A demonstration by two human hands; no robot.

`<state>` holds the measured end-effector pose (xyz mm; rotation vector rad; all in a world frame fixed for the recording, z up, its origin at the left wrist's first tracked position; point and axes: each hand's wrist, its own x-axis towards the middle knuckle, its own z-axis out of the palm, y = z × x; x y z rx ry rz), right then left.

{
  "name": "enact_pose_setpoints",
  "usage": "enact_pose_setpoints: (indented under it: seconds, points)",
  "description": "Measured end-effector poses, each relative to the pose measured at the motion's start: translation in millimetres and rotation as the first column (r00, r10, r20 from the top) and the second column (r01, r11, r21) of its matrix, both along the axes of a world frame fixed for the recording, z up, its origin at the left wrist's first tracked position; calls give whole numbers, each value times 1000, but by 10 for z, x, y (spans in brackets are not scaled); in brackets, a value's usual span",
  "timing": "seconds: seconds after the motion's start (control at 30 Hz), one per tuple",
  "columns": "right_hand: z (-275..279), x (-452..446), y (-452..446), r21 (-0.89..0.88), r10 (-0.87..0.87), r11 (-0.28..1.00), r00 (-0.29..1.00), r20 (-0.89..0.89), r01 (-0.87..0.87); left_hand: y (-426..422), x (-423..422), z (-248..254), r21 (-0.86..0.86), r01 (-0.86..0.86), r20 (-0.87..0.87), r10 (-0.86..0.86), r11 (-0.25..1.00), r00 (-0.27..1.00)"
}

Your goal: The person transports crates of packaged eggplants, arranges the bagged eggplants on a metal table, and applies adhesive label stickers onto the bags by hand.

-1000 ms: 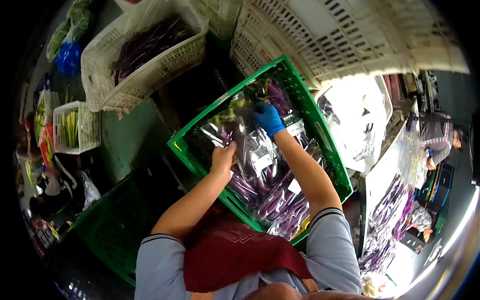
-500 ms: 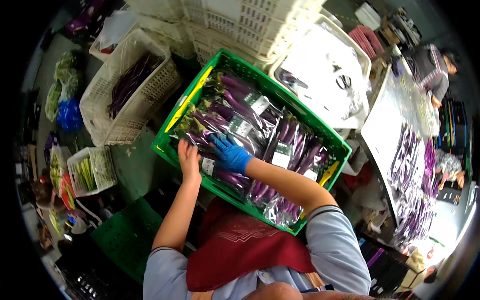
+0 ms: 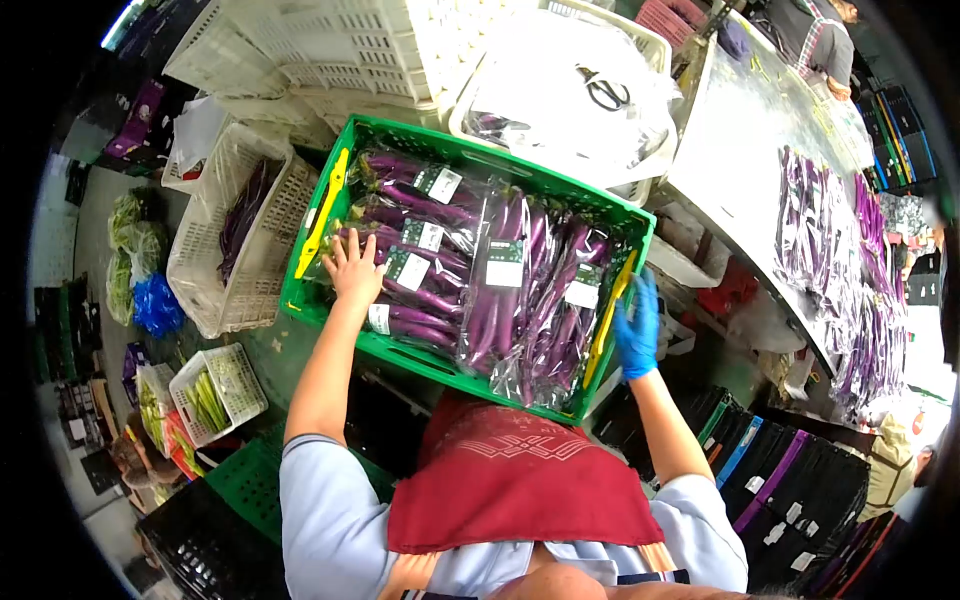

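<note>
A green crate (image 3: 470, 375) with yellow handles holds several clear bags of long purple eggplants (image 3: 490, 280) with white-and-dark labels. My bare left hand (image 3: 355, 270) lies spread over the eggplant bags at the crate's left end, fingers apart. At the opposite end, my right hand (image 3: 638, 330), in a blue glove, is beside the right wall near the yellow handle (image 3: 608, 318). Its fingers are stretched out, and nothing shows in them. Whether it presses against the wall is hard to make out.
Stacked white crates (image 3: 350, 50) and a white bin (image 3: 560, 90) with scissors (image 3: 603, 90) on top stand behind. A metal table (image 3: 720, 150) with bagged eggplants is at right, a person (image 3: 815, 45) beyond. Left are a lined crate (image 3: 215, 260) and a basket of green vegetables (image 3: 220, 390).
My right hand has left the eggplant bags and moved right to the crate's end. My left hand now lies over the bags at the left. The view has shifted, and the crate appears more level.
</note>
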<state>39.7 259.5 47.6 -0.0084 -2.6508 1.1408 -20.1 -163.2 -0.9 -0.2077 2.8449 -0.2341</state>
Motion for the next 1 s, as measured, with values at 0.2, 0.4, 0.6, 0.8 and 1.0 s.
enact_pose_setpoints:
  seconds: [0.2,0.4,0.6,0.8,1.0]
  points:
    - [-516,499,141,-599,14,735,877,480,316,1557,816,433,576,495,9,-611,650,792]
    - [-902,495,59,-588,-51,769,940,336,252,1646,1031,12,489,656,19,-758,576,652]
    - [-1020,545,60,-578,-102,750,919,380,322,1454,841,129,629,626,-70,-769,460,635]
    - [-1021,558,51,-526,-163,769,908,387,363,1174,710,96,520,741,-98,-832,425,546]
    - [-1011,549,-19,-543,-220,733,898,381,410,965,659,90,635,698,-129,-845,331,519]
